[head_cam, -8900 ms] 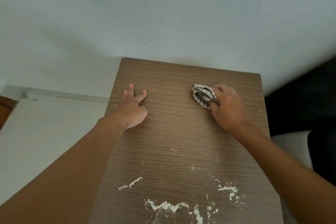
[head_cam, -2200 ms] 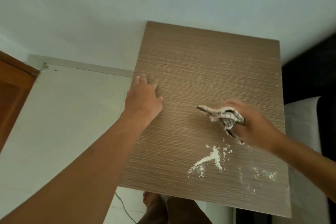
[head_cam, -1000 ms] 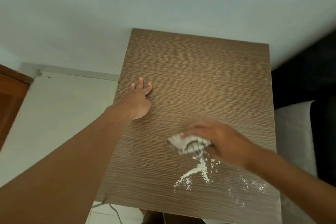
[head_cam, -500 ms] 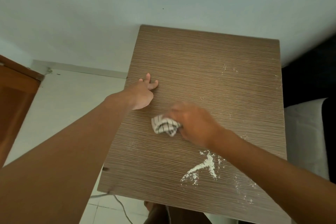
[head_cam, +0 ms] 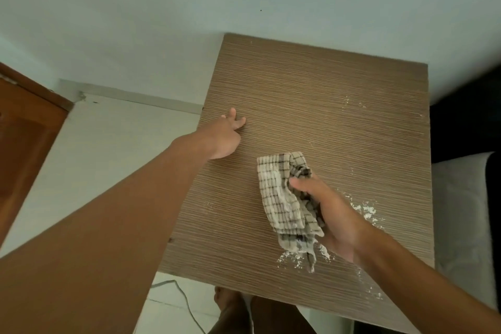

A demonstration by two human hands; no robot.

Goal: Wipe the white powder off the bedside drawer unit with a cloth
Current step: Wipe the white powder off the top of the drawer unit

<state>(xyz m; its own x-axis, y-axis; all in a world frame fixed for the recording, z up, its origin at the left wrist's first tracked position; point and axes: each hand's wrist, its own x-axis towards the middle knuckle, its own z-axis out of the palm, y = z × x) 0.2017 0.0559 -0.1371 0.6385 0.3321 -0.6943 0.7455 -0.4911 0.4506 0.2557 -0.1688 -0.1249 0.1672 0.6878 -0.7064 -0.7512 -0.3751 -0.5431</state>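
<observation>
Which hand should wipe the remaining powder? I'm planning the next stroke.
Right. The right hand already grips the cloth, and the powder lies just beside it. The left hand is empty, braced flat near the unit's left edge.

No readable text, label, brand, number or sign anywhere in view

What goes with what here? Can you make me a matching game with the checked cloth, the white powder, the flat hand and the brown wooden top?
1. beige checked cloth
2. white powder
3. left hand
4. brown striped wooden top

a. scattered in specks
b. pressed flat near the left edge
c. bunched in the right hand
d. against the pale wall

Pairs: 1-c, 2-a, 3-b, 4-d
</observation>
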